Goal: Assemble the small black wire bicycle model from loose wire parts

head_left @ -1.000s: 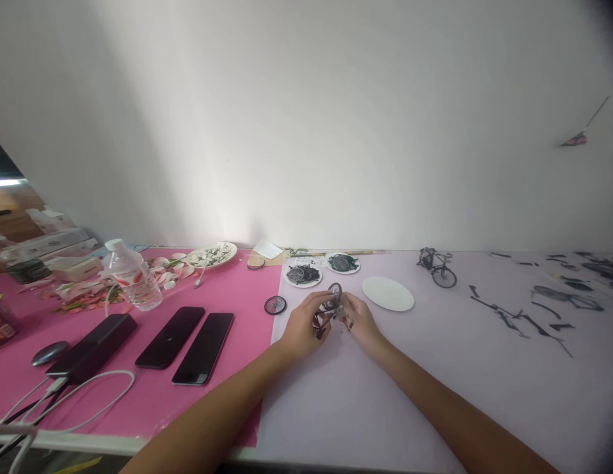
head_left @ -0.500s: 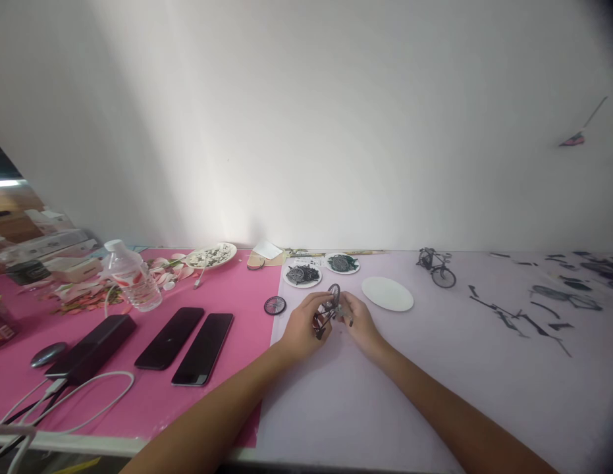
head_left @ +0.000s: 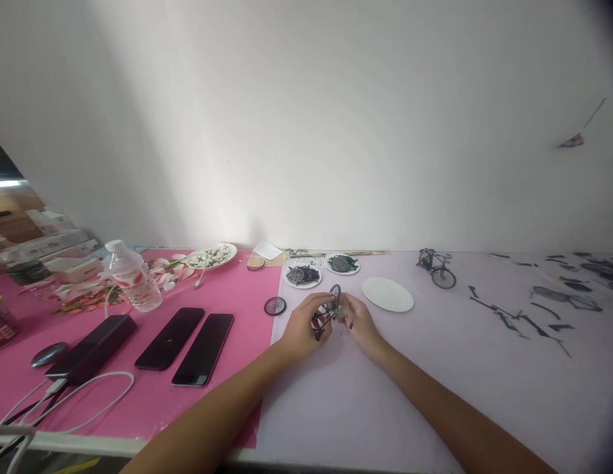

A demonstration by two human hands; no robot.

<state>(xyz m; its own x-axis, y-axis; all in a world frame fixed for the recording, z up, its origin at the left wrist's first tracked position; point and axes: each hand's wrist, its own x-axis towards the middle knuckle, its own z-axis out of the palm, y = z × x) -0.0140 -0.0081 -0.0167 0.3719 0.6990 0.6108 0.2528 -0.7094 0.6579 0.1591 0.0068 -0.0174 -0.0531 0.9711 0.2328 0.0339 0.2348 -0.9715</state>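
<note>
Between my two hands is a small dark model bicycle (head_left: 326,315), partly built, with one spoked wheel showing at its top. My left hand (head_left: 303,327) is closed around its left side. The fingers of my right hand (head_left: 361,324) pinch its other side, near some small grey parts; the fingertips are partly hidden. A loose spoked wheel (head_left: 275,305) lies flat to the left of my left hand. Behind my hands, a white plate (head_left: 287,282) holds dark wheels and parts, and another white plate (head_left: 356,268) holds dark green pieces. A bare white plate (head_left: 388,294) lies beyond my right hand.
A model bicycle (head_left: 437,268) stands at the back right. Dark flat parts (head_left: 521,316) are spread farther right. On the pink left side are two phones (head_left: 170,338), a black power block (head_left: 91,349) with white cables, a water bottle (head_left: 133,276) and a plate of petals (head_left: 232,251).
My hands stay in place around the model bicycle. The held piece has turned very slightly, its lower right end shifting a little.
</note>
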